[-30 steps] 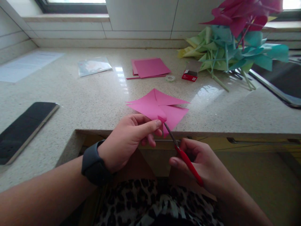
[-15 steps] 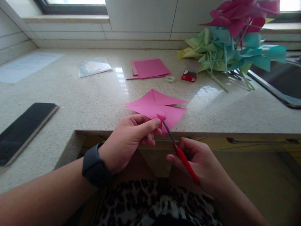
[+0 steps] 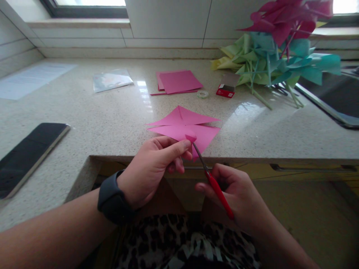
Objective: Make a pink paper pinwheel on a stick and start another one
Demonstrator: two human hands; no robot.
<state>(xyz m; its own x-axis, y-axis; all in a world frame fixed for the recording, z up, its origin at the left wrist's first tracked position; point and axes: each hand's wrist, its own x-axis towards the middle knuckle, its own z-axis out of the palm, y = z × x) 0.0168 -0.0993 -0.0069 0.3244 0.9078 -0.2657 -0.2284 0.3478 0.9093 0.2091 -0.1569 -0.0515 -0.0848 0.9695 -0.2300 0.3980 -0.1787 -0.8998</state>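
The left hand (image 3: 153,170) pinches the near corner of a pink paper square (image 3: 183,127), thumb on top, fingers curled beneath. The paper is held just above the near edge of the speckled countertop (image 3: 112,123); slits already run from its corners toward the centre, with one tip folded inward beside the thumb. The right hand (image 3: 235,194) is closed around red-handled scissors (image 3: 213,181), blades angled up and left, their tips meeting the paper at that folded tip. Whether the blades are parted cannot be told.

In this inspector's judgement, the cut is best made with the sheet kept taut, the thumb clear of the blade line, and the snip short, stopping before the centre.

Farther out lie a stack of pink paper sheets (image 3: 179,81), a roll of clear tape (image 3: 202,93) and a small red box (image 3: 226,89). A heap of finished paper pinwheels (image 3: 280,48) stands far right; a black phone (image 3: 28,157) lies near left.
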